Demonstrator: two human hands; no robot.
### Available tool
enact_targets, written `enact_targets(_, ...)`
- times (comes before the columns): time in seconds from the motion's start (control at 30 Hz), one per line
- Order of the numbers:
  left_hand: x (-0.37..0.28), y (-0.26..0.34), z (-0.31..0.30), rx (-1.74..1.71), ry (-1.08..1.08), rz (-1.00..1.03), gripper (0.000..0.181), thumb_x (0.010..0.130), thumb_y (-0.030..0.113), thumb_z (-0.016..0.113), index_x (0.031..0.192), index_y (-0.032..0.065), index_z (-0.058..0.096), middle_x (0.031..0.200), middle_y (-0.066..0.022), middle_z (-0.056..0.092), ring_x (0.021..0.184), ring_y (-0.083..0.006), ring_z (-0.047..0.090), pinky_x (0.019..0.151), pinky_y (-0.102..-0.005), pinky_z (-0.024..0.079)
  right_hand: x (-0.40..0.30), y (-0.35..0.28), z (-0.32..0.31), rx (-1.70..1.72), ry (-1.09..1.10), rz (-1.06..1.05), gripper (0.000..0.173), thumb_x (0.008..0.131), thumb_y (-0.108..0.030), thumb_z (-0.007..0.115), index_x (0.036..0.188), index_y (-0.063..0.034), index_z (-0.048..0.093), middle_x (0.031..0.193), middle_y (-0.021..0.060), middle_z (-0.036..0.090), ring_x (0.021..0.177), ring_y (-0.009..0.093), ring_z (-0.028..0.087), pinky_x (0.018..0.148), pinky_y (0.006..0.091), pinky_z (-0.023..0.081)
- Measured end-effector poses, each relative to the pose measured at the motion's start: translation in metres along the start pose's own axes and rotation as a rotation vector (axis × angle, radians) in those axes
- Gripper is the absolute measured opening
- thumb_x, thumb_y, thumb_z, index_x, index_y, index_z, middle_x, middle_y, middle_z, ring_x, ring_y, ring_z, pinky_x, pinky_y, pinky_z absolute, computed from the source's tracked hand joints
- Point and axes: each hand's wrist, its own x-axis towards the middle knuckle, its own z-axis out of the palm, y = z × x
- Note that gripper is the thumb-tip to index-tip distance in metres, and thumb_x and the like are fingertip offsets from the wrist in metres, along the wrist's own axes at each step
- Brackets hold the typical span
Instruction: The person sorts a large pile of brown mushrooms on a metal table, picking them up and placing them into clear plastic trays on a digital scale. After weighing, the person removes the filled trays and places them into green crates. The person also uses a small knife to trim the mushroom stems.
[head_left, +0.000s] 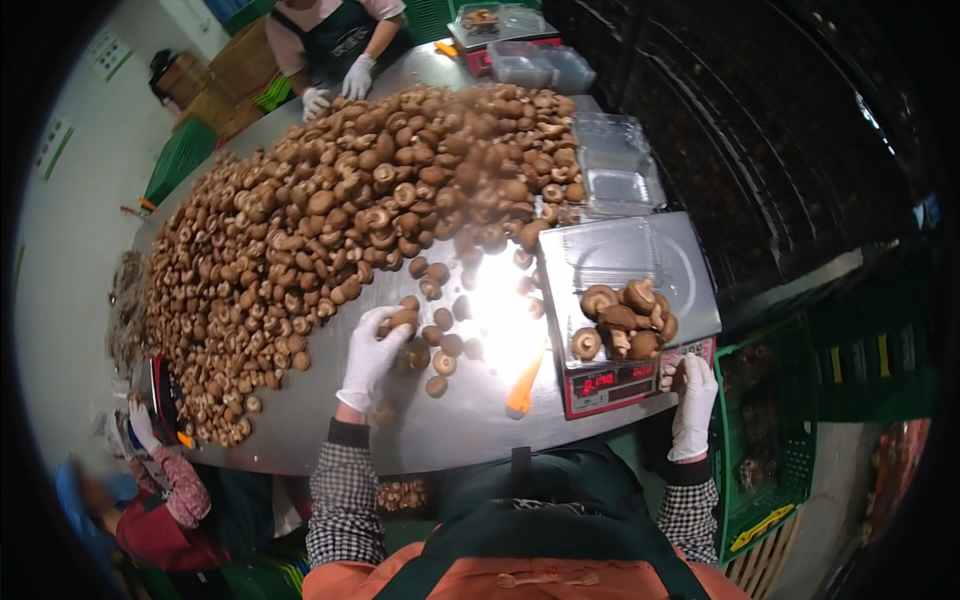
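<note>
My left hand (369, 354), in a white glove, holds shiitake mushrooms (403, 318) between thumb and fingers above the metal table (330, 405). Several loose mushrooms (451, 345) lie to its right. My right hand (693, 401), also gloved, is at the front right corner of a digital scale (701, 289), its fingers bent by the keypad. Whether they press it or pinch anything is unclear. On the scale's plate sits an opened clear plastic clamshell box (611, 255) with several mushrooms (628, 319) in its near half. The red display is lit.
A large mushroom heap (337, 217) covers the table's far side. An orange-handled tool (526, 386) lies left of the scale. Clear boxes (616, 161) stand behind it. Green crates (769, 450) are at right. Co-workers' gloved hands (358, 77) show at the far edge and left.
</note>
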Motion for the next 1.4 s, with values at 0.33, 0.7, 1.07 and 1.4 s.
enact_targets(0.33, 0.016, 0.152, 0.125, -0.059, -0.584, 0.257, 0.034, 0.087, 0.015, 0.067, 0.12, 0.0036, 0.067, 0.104, -0.0073, 0.071, 0.084, -0.0128, 0.066, 0.073, -0.0281, 0.053, -0.002, 0.004, -0.007, 0.025, -0.026, -0.027, 0.022, 0.104, -0.022, 0.056, 0.098, -0.0027, 0.066, 0.083, 0.004, 0.067, 0.065, 0.013, 0.063, 0.061, 0.0255, 0.05)
enact_targets(0.7, 0.046, 0.156, 0.129, -0.204, -0.293, 0.142, 0.025, 0.096, 0.017, 0.067, 0.115, 0.0013, 0.07, 0.098, -0.0025, 0.07, 0.079, -0.008, 0.063, 0.073, -0.0231, 0.052, 0.0, 0.009, -0.026, 0.046, -0.017, -0.026, 0.024, 0.105, -0.022, 0.054, 0.1, -0.0017, 0.066, 0.085, 0.0047, 0.069, 0.067, 0.012, 0.064, 0.063, 0.0253, 0.052)
enact_targets(1.07, 0.119, 0.154, 0.137, -0.126, -0.346, 0.008, 0.036, 0.095, 0.026, 0.069, 0.118, -0.0018, 0.068, 0.094, -0.0044, 0.07, 0.077, -0.0077, 0.064, 0.066, -0.0225, 0.052, 0.0, -0.008, -0.011, 0.057, -0.061, 0.046, 0.023, 0.104, -0.02, 0.055, 0.092, -0.0028, 0.064, 0.078, 0.0028, 0.066, 0.063, 0.009, 0.06, 0.06, 0.0225, 0.049)
enact_targets(1.4, 0.143, 0.176, 0.17, 0.045, -0.418, 0.152, 0.069, 0.086, 0.013, 0.065, 0.151, 0.0042, 0.043, 0.119, -0.0175, 0.069, 0.097, -0.0186, 0.07, 0.083, -0.0307, 0.058, 0.009, -0.008, 0.011, 0.008, -0.142, 0.109, 0.015, 0.101, -0.016, 0.063, 0.092, -0.0046, 0.065, 0.075, 0.0004, 0.065, 0.06, 0.007, 0.059, 0.055, 0.0203, 0.047)
